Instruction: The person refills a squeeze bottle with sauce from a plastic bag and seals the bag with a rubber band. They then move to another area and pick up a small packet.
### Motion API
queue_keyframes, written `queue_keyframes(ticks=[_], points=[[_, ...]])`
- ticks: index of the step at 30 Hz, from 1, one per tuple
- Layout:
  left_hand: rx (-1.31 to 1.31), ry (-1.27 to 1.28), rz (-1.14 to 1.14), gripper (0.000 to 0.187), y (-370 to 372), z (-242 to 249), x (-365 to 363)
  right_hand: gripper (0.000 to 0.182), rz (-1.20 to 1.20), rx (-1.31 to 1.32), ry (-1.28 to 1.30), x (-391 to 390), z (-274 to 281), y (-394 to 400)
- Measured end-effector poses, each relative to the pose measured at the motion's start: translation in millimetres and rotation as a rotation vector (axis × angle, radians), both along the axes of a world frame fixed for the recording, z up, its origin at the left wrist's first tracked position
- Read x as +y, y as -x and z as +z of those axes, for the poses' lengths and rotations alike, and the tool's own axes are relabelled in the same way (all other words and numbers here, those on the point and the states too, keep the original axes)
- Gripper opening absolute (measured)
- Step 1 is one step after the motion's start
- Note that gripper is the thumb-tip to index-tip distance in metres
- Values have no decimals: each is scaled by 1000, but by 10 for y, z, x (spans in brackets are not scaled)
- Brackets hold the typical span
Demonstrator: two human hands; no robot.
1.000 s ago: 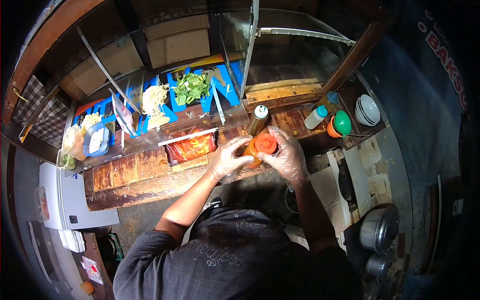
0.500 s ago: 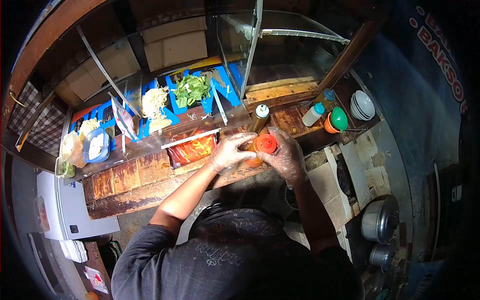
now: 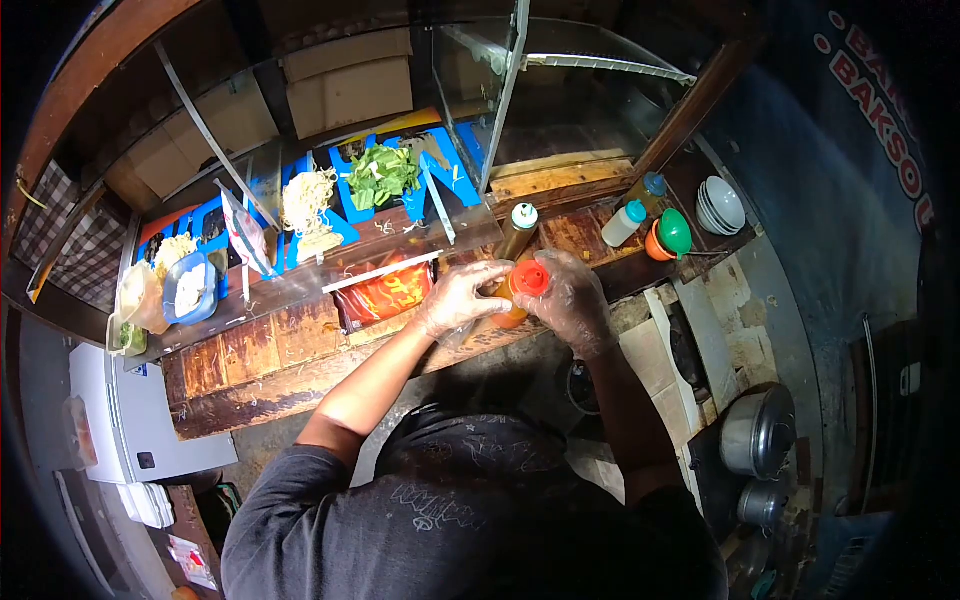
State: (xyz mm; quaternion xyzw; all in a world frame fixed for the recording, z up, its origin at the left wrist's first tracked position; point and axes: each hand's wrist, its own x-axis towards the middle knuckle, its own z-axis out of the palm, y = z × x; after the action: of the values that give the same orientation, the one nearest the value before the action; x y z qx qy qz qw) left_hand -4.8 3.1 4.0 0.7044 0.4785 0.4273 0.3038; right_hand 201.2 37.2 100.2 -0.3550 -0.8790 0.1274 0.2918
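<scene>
A sauce squeeze bottle [image 3: 510, 317] with a red cap [image 3: 530, 278] stands upright at the front edge of the wooden counter. My left hand [image 3: 462, 301], in a clear plastic glove, curls around the bottle's left side. From the right, my gloved right hand [image 3: 574, 303] grips it near the cap, its fingertips partly hidden behind. Just behind the hands is a darker squeeze bottle [image 3: 518, 232] with a pale cap. A red-orange packet [image 3: 385, 295] lies left of my left hand.
Noodles [image 3: 310, 205] and chopped greens [image 3: 383, 177] sit on the raised shelf, beside a blue tub [image 3: 190, 288]. To the right are a white bottle with a teal cap [image 3: 624, 224], a green cup [image 3: 675, 232] and stacked white bowls [image 3: 720, 206]. Metal pots [image 3: 757, 433] stand lower right.
My right hand has turned slightly around the red cap, and the cap has shifted a little toward the back. My left hand stays around the bottle.
</scene>
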Motion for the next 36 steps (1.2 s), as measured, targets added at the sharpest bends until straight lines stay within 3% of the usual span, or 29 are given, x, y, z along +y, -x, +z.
queue_keyframes(ticks=[6,18,21,26,31,36], points=[[-24,21,-4,63,-10,-20,19,36,-35,-12,4,-3,-61,35],[-53,12,28,58,-41,-36,-10,46,-104,-17,24,-54,-58,-6],[-51,20,25,58,-41,-4,-41,70,188,-64,96,144,82,-225],[-63,40,45,59,-34,1,-54,72,292,-123,205,365,148,-339],[-52,60,51,59,-56,11,-53,67,553,-155,-127,548,-74,-304],[-61,63,54,60,-71,41,-66,63,486,-139,16,498,37,-222]])
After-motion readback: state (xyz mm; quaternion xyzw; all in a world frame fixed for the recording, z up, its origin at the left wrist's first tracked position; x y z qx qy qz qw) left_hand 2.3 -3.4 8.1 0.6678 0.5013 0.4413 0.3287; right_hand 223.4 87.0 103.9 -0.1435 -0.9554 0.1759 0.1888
